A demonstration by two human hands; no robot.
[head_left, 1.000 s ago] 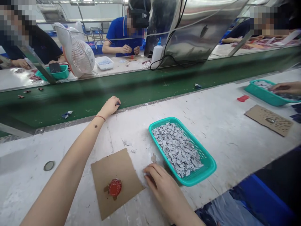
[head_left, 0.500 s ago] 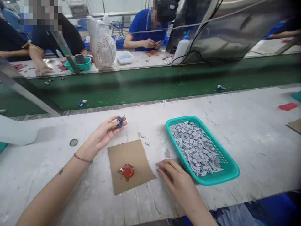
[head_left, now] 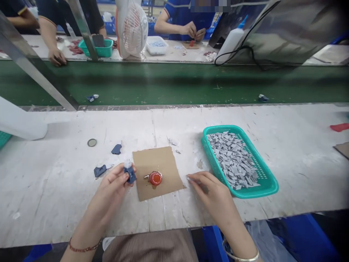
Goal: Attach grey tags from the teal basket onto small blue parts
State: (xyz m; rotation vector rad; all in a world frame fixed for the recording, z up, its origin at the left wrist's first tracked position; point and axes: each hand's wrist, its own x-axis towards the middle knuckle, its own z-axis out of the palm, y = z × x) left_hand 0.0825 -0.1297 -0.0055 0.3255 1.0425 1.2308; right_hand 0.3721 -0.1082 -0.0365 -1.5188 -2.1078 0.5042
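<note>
My left hand (head_left: 116, 185) is closed on a small dark blue plastic piece (head_left: 131, 175) with a whitish tip, left of a brown cardboard square (head_left: 152, 160). On the cardboard lies a round red cap-like disc (head_left: 156, 178) with glossy wet liquid around it. My right hand (head_left: 214, 194) is pinched just right of the cardboard; a tiny pale piece (head_left: 188, 178) shows at its fingertips, too small to name. Beside that hand stands a green basket (head_left: 268, 182) filled with small flat grey pieces (head_left: 231, 160).
Two dark blue pieces, one nearer (head_left: 100, 170) and one farther (head_left: 116, 149), lie left with a bottle cap (head_left: 92, 142). A white container (head_left: 21, 120) stands far left. Beyond a green belt (head_left: 163, 82) are a fan (head_left: 133, 31) and co-workers' hands (head_left: 192, 32). A metal post (head_left: 40, 62) rises at left.
My left hand has drawn back toward me with the blue piece, uncovering two blue pieces on the table. My right hand keeps its pinch beside the cardboard. The view has tilted down.
</note>
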